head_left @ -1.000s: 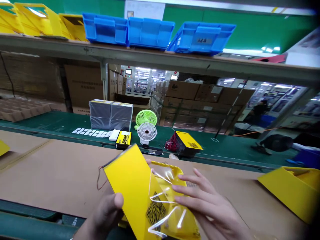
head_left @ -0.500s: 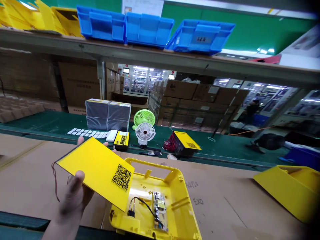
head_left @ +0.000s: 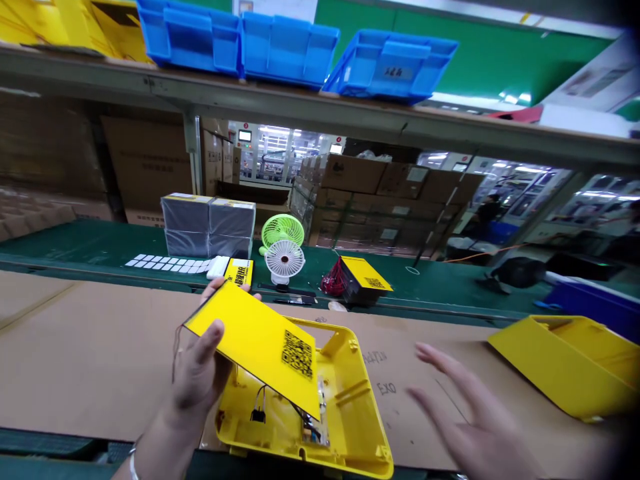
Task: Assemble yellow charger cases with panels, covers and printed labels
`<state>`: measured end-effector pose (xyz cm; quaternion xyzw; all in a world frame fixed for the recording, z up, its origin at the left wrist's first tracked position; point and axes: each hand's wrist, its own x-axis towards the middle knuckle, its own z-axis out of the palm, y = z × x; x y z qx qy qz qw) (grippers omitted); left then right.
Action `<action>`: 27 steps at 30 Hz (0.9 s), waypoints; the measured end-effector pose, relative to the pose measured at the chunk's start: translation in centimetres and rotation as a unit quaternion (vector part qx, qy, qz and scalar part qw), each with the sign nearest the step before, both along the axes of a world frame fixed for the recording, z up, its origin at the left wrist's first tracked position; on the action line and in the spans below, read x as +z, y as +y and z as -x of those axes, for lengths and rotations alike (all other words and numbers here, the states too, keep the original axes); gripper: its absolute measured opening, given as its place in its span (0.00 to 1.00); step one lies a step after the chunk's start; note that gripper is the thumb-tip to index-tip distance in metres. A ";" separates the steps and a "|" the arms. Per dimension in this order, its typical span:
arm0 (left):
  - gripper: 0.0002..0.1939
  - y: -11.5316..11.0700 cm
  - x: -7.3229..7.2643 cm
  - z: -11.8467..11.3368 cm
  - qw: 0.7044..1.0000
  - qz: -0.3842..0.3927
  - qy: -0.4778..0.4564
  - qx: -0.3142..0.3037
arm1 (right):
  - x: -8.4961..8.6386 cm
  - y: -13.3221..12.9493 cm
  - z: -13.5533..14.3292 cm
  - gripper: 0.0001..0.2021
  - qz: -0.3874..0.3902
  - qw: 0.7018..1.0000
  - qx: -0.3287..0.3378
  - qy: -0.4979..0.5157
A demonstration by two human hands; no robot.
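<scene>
My left hand grips a flat yellow panel by its left end, thumb on top and fingers behind. A QR code is printed near its right end, and thin dark wires hang from its left edge. The panel is tilted above an open yellow plastic housing, hiding part of its inside. Within the housing, a circuit board shows partly, and a small black connector with wires lies left of it. At the right, my right hand is open and blurred, fingers apart, touching nothing I can see.
Another yellow housing lies at the right on the cardboard-covered bench. Behind stand a stack of yellow panels with red wires, a white fan, a green fan and wrapped grey blocks. Blue bins line the overhead shelf.
My left hand has carried the yellow panel to the right, further over the housing and its circuit board. My right hand has come into view at the right.
</scene>
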<state>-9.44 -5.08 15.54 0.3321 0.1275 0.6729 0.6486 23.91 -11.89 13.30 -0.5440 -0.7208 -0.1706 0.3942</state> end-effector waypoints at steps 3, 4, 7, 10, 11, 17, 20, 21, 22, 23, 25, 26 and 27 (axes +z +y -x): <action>0.32 -0.2 0.0 -1.6 0.998 0.032 0.014 -0.056 | 1.6 1.1 5.5 0.23 0.043 0.974 0.213 -0.070; 0.33 -0.1 -0.1 -1.8 0.996 0.047 0.028 -0.068 | 2.2 1.7 6.9 0.22 0.037 0.962 0.259 -0.081; 0.35 1.3 -1.0 -1.7 0.989 0.063 0.131 -0.033 | 3.8 4.0 8.4 0.17 0.040 0.960 0.277 0.002; 0.33 3.4 -2.0 -1.0 0.952 0.054 0.297 0.041 | 4.4 6.6 7.1 0.09 0.145 0.960 0.193 0.142; 0.31 4.1 -2.2 -0.9 0.935 0.050 0.347 0.059 | 4.4 7.4 6.6 0.09 0.183 0.953 0.174 0.170; 0.19 6.3 -3.2 -0.6 0.866 0.016 0.482 0.130 | 3.2 10.8 6.9 0.12 0.229 0.943 0.152 0.186; 0.18 7.0 -4.0 -0.3 0.855 0.009 0.495 0.157 | 2.7 11.4 7.8 0.12 0.224 0.944 0.163 0.180; 0.17 7.3 -4.3 -0.2 0.853 0.004 0.496 0.161 | 2.6 11.6 7.9 0.13 0.221 0.945 0.161 0.179; 0.16 7.5 -4.5 -0.1 0.854 -0.003 0.495 0.160 | 2.6 11.7 8.0 0.13 0.219 0.946 0.156 0.179; 0.15 7.8 -4.8 -0.1 0.856 -0.009 0.492 0.156 | 2.6 11.9 8.0 0.14 0.217 0.948 0.149 0.179; 0.15 8.3 -5.1 -0.1 0.863 -0.022 0.486 0.139 | 2.7 12.1 7.9 0.15 0.215 0.950 0.138 0.179; 0.15 8.6 -5.2 -0.1 0.865 -0.026 0.483 0.133 | 2.8 12.2 7.8 0.15 0.216 0.950 0.136 0.178; 0.16 8.8 -5.2 -0.2 0.866 -0.028 0.481 0.130 | 2.8 12.2 7.7 0.15 0.218 0.950 0.137 0.178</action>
